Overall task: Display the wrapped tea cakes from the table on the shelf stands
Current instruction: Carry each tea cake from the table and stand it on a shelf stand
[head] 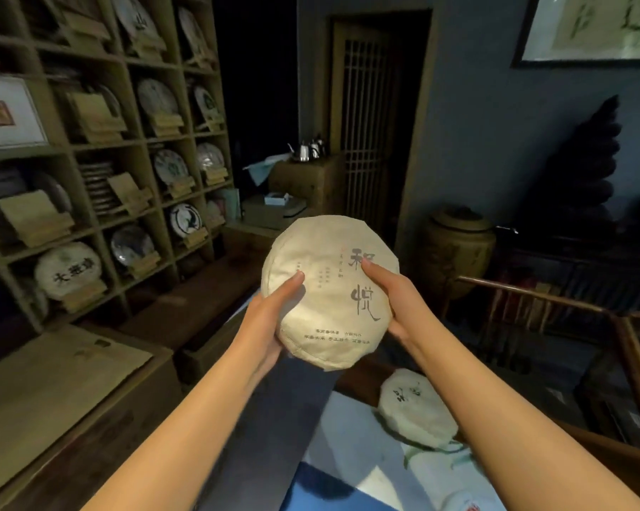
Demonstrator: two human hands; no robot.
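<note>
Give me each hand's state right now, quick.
Left hand: gripping the left edge of the wrapped tea cake, thumb on its face.
Right hand: gripping the same cake's right edge.

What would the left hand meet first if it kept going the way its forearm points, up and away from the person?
The left hand is already on the held wrapped tea cake. Beyond that, the line seems to lead toward the boxes by the dark doorway, not the shelf; depth is unclear.
</note>
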